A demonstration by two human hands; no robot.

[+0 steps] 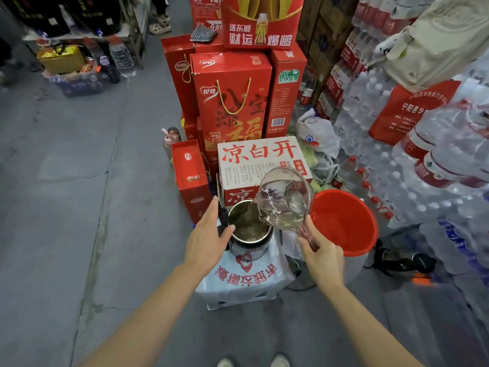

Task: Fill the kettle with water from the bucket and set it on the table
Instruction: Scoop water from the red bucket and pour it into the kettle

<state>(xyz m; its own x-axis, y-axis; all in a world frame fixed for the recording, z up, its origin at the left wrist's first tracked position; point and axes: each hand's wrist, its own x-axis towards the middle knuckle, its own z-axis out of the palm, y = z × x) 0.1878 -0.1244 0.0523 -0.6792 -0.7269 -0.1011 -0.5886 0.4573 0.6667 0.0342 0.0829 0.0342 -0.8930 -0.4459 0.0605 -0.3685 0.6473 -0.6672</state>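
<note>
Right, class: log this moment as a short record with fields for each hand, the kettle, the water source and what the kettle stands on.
left hand: open, fingers against the kettle's side by its dark handle
right hand: gripping the handle of a clear plastic scoop
scoop: tilted over the kettle, water running out
kettle: steel, lid open, partly filled
water source: red bucket, right of the kettle
support: low stool covered by a white printed bag

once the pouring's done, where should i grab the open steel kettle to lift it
Probably by the dark handle on the left of the open steel kettle, coming in from the left hand. That hand is already beside it, and the wide open mouth offers nothing else to hold.
</note>
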